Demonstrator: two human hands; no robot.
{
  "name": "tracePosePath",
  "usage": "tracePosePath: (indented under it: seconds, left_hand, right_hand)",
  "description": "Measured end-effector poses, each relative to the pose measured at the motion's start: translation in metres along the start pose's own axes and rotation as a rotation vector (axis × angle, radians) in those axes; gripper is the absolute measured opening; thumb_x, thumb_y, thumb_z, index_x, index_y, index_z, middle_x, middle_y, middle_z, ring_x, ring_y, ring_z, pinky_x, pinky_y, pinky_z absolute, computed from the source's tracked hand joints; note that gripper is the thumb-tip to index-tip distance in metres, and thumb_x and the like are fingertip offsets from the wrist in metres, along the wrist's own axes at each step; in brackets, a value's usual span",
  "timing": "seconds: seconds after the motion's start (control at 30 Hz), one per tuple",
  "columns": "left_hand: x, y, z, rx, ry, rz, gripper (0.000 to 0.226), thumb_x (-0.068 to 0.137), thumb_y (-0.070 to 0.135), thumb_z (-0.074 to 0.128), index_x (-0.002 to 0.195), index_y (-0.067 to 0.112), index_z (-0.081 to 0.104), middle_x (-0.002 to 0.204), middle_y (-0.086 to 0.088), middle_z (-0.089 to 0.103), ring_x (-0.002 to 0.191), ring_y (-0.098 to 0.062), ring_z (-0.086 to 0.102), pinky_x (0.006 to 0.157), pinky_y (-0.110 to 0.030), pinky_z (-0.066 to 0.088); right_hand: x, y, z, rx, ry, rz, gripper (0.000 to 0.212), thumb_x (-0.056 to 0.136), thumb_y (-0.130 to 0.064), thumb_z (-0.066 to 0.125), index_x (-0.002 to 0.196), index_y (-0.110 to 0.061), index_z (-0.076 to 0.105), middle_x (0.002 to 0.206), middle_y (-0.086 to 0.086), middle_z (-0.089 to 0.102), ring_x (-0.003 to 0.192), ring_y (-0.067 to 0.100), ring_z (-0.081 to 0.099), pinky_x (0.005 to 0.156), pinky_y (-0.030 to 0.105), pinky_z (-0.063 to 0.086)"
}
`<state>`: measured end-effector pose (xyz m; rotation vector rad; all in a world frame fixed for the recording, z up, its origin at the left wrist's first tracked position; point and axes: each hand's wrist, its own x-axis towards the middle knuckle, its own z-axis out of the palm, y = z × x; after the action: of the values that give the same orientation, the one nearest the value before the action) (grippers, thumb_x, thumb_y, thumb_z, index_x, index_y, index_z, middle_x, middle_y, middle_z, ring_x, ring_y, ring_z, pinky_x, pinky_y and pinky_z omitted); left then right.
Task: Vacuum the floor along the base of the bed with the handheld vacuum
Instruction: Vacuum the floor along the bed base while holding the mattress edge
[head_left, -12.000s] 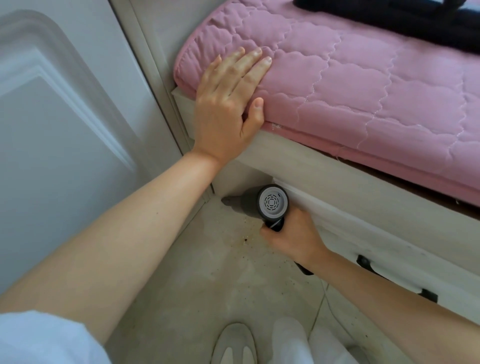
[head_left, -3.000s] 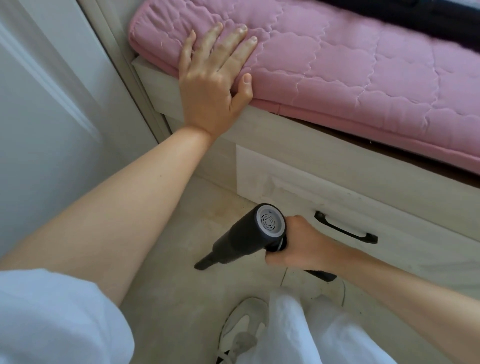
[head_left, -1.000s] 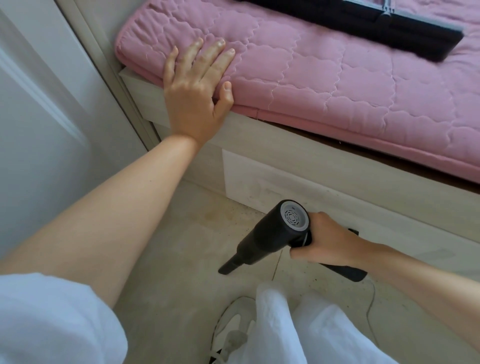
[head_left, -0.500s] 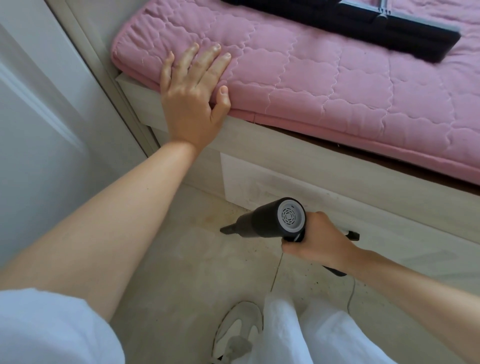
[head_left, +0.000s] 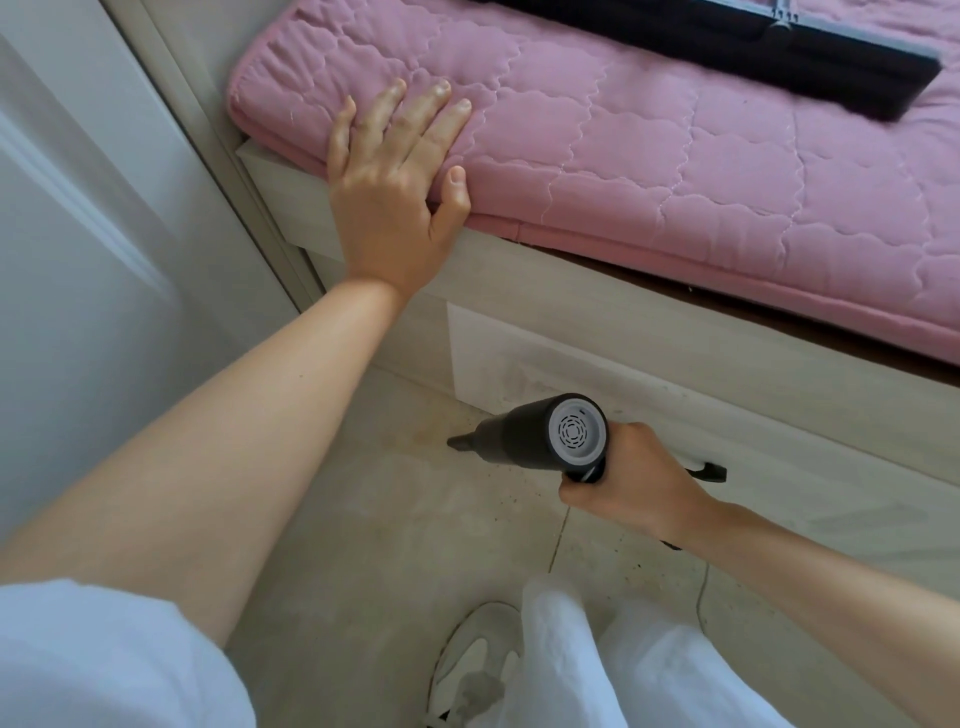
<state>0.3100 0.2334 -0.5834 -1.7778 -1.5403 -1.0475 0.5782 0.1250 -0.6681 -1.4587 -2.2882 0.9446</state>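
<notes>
Nearest the camera, a white sleeve (head_left: 104, 660) is seen at lower left, and white trousers (head_left: 613, 660) with a pale shoe (head_left: 472, 654) are seen at the bottom edge, planted on the floor (head_left: 363, 545). The floor is pale and tiled, and dark specks are scattered across it near the vacuum.

Just beyond, the handheld vacuum (head_left: 540, 439) is held in the right hand (head_left: 628, 483), whose fingers (head_left: 582, 496) are wrapped fully around the handle below the body. The dark barrel is pointed leftward, with its narrow nozzle (head_left: 460, 444) brought low to the floor just beside the foot of the bed base (head_left: 675, 332); whether the tip touches the floor cannot be told. The grey vented rear cap is turned toward the camera. A black drawer handle (head_left: 709, 472) is partly hidden behind the right hand.

Farther off, the left hand (head_left: 395, 192) is laid flat and spread on the edge of the pink quilted mattress pad (head_left: 675, 156), nothing being gripped; the thumb is hooked over the pad's front edge. At the far top, a long black object (head_left: 779, 57) is laid on the pad. A white door (head_left: 67, 234) is seen at left.
</notes>
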Motion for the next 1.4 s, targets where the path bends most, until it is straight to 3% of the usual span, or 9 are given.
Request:
tracePosePath:
  seconds: [0.17, 0.37, 0.67, 0.9, 1.13, 1.4]
  left_hand:
    - [0.000, -0.001, 0.001, 0.001, 0.008, 0.002, 0.043, 0.095, 0.031, 0.039, 0.131, 0.022, 0.062, 0.138, 0.003, 0.056, 0.131, -0.024, 0.048, 0.112, -0.052, 0.028]
    - [-0.001, -0.002, 0.001, 0.002, 0.012, 0.008, 0.043, 0.095, 0.032, 0.040, 0.131, 0.022, 0.062, 0.138, 0.003, 0.056, 0.131, -0.024, 0.048, 0.113, -0.051, 0.028]
    - [-0.001, -0.003, 0.004, 0.005, 0.030, 0.018, 0.043, 0.096, 0.032, 0.039, 0.130, 0.022, 0.062, 0.138, 0.003, 0.057, 0.131, -0.024, 0.048, 0.112, -0.051, 0.028]
    - [-0.001, -0.003, 0.004, 0.010, 0.024, 0.019, 0.043, 0.095, 0.031, 0.040, 0.131, 0.022, 0.062, 0.138, 0.003, 0.057, 0.131, -0.024, 0.048, 0.112, -0.052, 0.029]
    - [0.003, 0.003, -0.004, 0.013, -0.012, -0.004, 0.042, 0.093, 0.028, 0.042, 0.129, 0.021, 0.063, 0.137, 0.004, 0.057, 0.130, -0.024, 0.049, 0.113, -0.052, 0.028]
    - [0.012, 0.029, -0.017, -0.011, -0.076, -0.015, 0.043, 0.094, 0.025, 0.039, 0.129, 0.019, 0.063, 0.134, 0.004, 0.060, 0.130, -0.027, 0.049, 0.112, -0.055, 0.028]
  right_hand:
    - [0.001, -0.001, 0.003, -0.050, 0.015, -0.026, 0.028, 0.058, -0.030, 0.062, 0.085, -0.034, 0.054, 0.062, -0.006, 0.062, 0.056, 0.011, 0.060, 0.051, 0.034, 0.052]
    - [0.007, -0.003, 0.004, -0.139, 0.059, -0.045, 0.042, 0.062, -0.027, 0.068, 0.103, -0.029, 0.058, 0.065, -0.015, 0.054, 0.061, 0.012, 0.060, 0.051, 0.026, 0.050]
    - [0.014, -0.009, 0.008, -0.243, 0.000, -0.108, 0.048, 0.069, -0.030, 0.067, 0.114, -0.020, 0.054, 0.091, -0.001, 0.070, 0.078, 0.025, 0.065, 0.062, 0.034, 0.053]
    - [0.015, -0.014, 0.011, -0.363, -0.038, -0.172, 0.037, 0.072, -0.037, 0.066, 0.100, -0.021, 0.049, 0.088, -0.002, 0.066, 0.073, 0.025, 0.062, 0.056, 0.029, 0.044]
    - [0.002, 0.000, -0.009, -0.220, -0.003, -0.081, 0.051, 0.068, -0.030, 0.069, 0.116, -0.021, 0.055, 0.091, -0.001, 0.070, 0.079, 0.021, 0.065, 0.065, 0.037, 0.055]
    - [-0.011, 0.007, -0.022, -0.103, 0.031, 0.004, 0.031, 0.067, -0.020, 0.069, 0.096, -0.024, 0.059, 0.067, -0.012, 0.061, 0.062, 0.010, 0.060, 0.055, 0.025, 0.050]
